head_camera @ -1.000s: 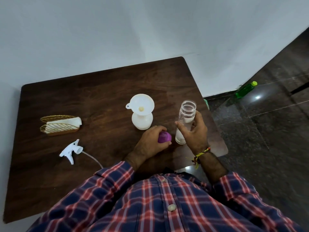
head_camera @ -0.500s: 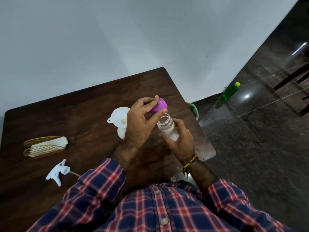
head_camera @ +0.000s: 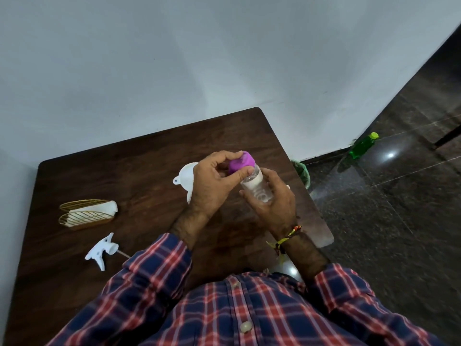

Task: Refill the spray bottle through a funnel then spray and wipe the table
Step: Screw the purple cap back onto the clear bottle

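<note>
Dark wooden table (head_camera: 149, 176) stands against a pale wall, and on it lie a white plastic funnel (head_camera: 185, 177), mostly hidden behind the left hand, a gold wire napkin holder with white tissue (head_camera: 87, 213) near the left edge, and just in front of that a white spray trigger head with its dip tube (head_camera: 102, 250). On the dark stone floor to the right lies a green bottle with a yellow-green cap (head_camera: 363, 146), and a green basket (head_camera: 301, 173) peeks out past the table's right edge.

Left hand (head_camera: 212, 181) is raised above the table, fingers pinched on a purple round cap (head_camera: 242, 162) set against the mouth of a clear plastic bottle (head_camera: 257, 188). Right hand (head_camera: 274, 203) wraps the bottle's body, tilting it towards the left hand.

Bare tabletop lies between the holder and the funnel and along the far edge.
</note>
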